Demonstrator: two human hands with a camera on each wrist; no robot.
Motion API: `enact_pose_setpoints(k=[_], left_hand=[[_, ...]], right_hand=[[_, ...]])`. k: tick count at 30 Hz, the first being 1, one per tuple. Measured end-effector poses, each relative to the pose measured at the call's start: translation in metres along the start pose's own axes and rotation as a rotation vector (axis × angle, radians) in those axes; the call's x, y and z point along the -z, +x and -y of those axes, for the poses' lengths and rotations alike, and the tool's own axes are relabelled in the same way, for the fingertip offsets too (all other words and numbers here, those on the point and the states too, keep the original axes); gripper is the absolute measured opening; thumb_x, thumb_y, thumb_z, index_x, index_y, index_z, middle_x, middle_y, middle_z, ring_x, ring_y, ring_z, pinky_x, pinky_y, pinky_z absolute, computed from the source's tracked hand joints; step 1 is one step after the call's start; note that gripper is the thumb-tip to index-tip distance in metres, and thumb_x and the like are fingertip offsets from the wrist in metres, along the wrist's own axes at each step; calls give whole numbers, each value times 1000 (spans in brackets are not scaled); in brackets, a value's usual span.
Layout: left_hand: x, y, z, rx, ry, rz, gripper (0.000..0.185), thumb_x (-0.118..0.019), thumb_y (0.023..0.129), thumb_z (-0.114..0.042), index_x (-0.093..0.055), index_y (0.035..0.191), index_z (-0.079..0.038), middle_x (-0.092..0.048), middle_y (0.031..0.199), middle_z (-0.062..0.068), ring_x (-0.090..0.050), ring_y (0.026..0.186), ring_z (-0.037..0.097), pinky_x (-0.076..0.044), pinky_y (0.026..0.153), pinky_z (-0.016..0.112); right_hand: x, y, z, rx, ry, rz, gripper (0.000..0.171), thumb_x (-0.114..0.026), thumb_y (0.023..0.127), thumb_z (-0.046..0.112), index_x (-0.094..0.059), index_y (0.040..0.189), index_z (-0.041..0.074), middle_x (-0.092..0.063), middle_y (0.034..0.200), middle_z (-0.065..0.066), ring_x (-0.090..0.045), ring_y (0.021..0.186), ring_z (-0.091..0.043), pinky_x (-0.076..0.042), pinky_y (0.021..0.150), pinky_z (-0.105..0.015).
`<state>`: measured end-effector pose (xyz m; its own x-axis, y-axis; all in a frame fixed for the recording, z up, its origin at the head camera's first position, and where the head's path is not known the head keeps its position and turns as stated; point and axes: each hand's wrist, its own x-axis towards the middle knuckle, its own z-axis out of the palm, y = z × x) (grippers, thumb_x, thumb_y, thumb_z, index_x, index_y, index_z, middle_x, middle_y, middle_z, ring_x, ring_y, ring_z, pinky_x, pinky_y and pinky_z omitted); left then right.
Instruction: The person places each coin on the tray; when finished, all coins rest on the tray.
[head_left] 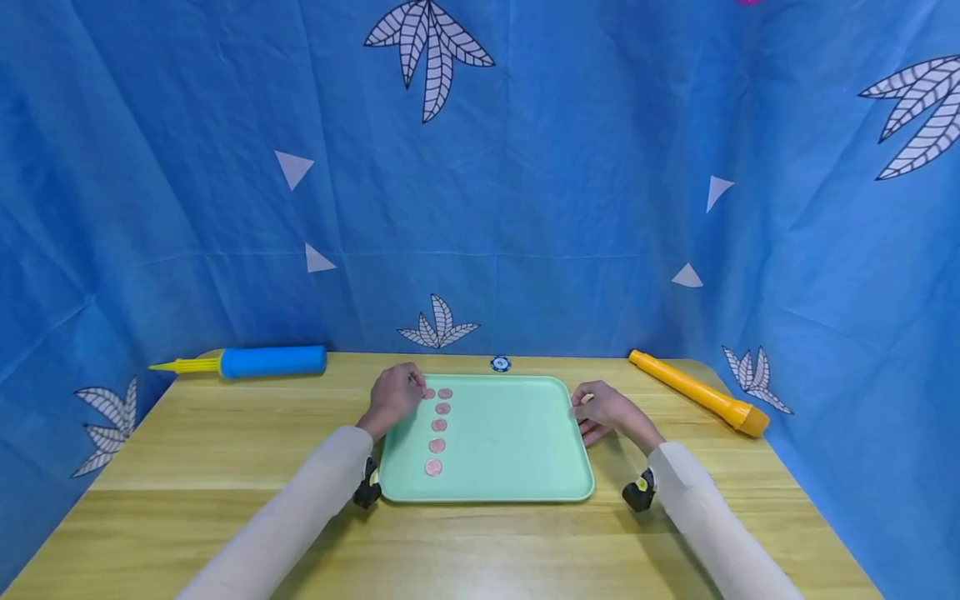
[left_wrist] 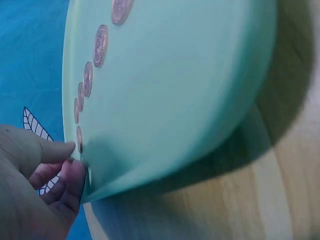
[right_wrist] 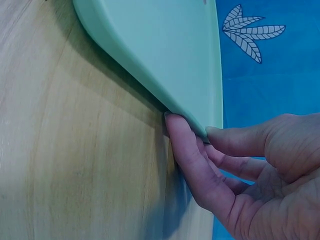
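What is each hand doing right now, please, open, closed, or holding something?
Left hand: pinching a pink coin at the tray's far left corner.
Right hand: gripping the tray's right edge, thumb on top, fingers beneath.

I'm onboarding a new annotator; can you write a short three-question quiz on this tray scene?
1. True or false: the right hand touches the green tray.
2. The blue pump lies on which side of the table?
A. person's left
B. person's right
3. Fill in: the left hand is at a ____ on the tray.

Key: 1 true; 2 A; 3 coin.
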<state>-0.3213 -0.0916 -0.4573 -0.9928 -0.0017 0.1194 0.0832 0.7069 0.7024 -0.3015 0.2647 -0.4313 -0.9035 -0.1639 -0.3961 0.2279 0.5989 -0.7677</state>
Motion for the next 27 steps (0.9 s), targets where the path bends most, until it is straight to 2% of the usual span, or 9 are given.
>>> enact_pose_setpoints(k=[3,7,12,15,17,19,23,27], left_hand=[[2,0,4,-11,-34,4,7,-69,97,-10,-69,91,-6,-70,89,10,-61,77,24,-46,67,34],[5,0,10,-49,-93,24,6,-65,98,-10,-69,96,-7,-70,94,10,-65,89,26,-50,77,39],[10,-2,17,-136,-169,63,7,-64,100,-6,-69,104,-2,-68,99,12,-64,94,27,-52,85,41],[14,-4,22,-199,-211,70,9,-67,101,-5,-69,108,0,-68,101,13,-64,95,27,-54,88,42],[17,-7,25,-217,-230,70,10,-67,102,-6,-70,110,-2,-68,103,12,-64,97,26,-54,91,43],[21,-8,29,-219,-238,65,11,-66,103,-8,-70,112,-4,-69,105,10,-64,100,26,-54,93,44],[31,-12,35,-174,-257,63,14,-66,104,-13,-70,117,-6,-69,110,8,-63,108,27,-53,98,48],[44,-15,39,-156,-264,67,19,-66,104,-15,-70,120,-6,-70,113,8,-63,111,27,-53,98,47]], right_hand=[[-1,1,0,-8,0,0,7,-56,104,-2,-54,109,-6,-65,84,-14,-67,67,-20,-64,67,-41],[-1,0,1,-3,3,-1,8,-55,104,-2,-54,111,-7,-66,83,-14,-67,65,-19,-64,67,-42],[-1,-3,3,1,4,1,8,-55,105,-2,-53,111,-7,-66,82,-14,-67,65,-19,-64,67,-42],[0,-4,3,1,2,5,8,-54,105,-2,-53,110,-7,-66,83,-14,-67,66,-20,-64,67,-42],[0,-4,3,4,-6,6,8,-54,104,-2,-53,110,-8,-65,83,-14,-67,66,-20,-64,66,-42],[0,-3,3,6,-6,8,7,-54,104,-3,-53,110,-8,-65,83,-14,-67,66,-20,-64,66,-42],[1,-2,2,8,-7,10,7,-54,104,-2,-53,109,-8,-64,83,-14,-67,66,-20,-64,66,-43],[2,0,2,8,-5,16,7,-54,104,-2,-53,108,-7,-64,82,-14,-67,66,-20,-64,66,-42]])
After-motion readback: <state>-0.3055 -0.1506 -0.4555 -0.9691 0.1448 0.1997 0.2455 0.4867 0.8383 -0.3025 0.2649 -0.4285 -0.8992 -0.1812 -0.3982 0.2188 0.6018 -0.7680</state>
